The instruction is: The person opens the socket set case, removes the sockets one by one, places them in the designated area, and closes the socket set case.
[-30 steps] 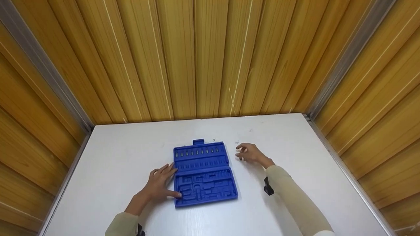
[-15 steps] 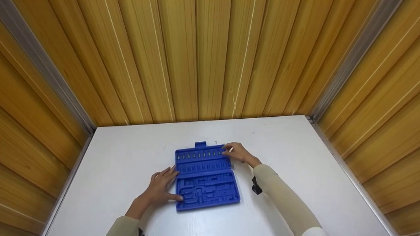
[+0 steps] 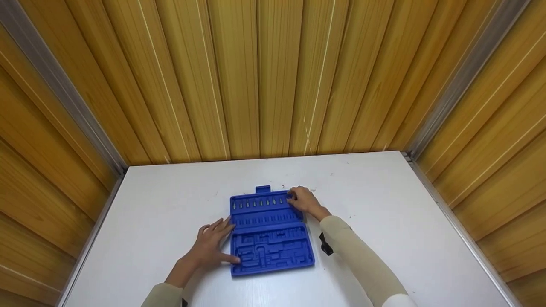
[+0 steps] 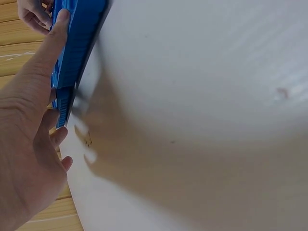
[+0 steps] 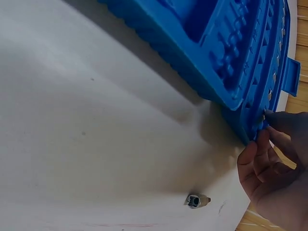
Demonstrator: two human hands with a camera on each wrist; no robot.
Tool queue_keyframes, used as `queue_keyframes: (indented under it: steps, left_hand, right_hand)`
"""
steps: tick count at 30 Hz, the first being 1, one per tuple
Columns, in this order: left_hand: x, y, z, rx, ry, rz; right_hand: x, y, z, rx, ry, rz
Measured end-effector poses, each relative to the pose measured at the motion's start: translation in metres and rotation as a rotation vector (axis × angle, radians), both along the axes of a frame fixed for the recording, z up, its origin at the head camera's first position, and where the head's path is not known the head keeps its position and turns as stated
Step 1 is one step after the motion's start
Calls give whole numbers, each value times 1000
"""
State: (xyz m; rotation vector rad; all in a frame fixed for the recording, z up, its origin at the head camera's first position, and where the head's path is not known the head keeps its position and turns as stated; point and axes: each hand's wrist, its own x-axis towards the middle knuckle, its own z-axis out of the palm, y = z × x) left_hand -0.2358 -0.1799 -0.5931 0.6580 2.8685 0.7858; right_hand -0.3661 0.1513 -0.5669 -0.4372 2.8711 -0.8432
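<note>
A blue plastic tool case [image 3: 273, 251] lies unfolded on the white table, its moulded recesses facing up. Along its far half runs a row of small screwdriver bits [image 3: 261, 203]. My left hand [image 3: 210, 242] spreads along the case's left side, thumb on the near half's rim and fingertips by the hinge area. At the right end of the bit row, my right hand [image 3: 306, 200] pinches with thumb and fingertips. In the right wrist view, a small metallic bit [image 5: 263, 116] shows at those fingertips, mostly covered by them.
A small metal socket [image 5: 197, 200] lies on the table near the right hand. The case's latch tab [image 3: 263, 189] sticks out on the far side. Wood-patterned panels [image 3: 273, 85] stand behind the table [image 3: 170, 192] and on both sides.
My right hand has moved left from the table beside the case to the right end of the bit row. My left hand has stayed on the case's left edge.
</note>
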Motion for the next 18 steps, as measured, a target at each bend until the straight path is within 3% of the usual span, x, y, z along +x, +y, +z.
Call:
queue_keyframes:
  steps: [8, 18]
  left_hand:
    - [3, -2, -2, 14, 11, -8]
    - [0, 0, -1, -20, 17, -8]
  right_hand:
    - [-2, -4, 2, 130, -24, 37]
    - [-8, -5, 2, 104, -45, 45]
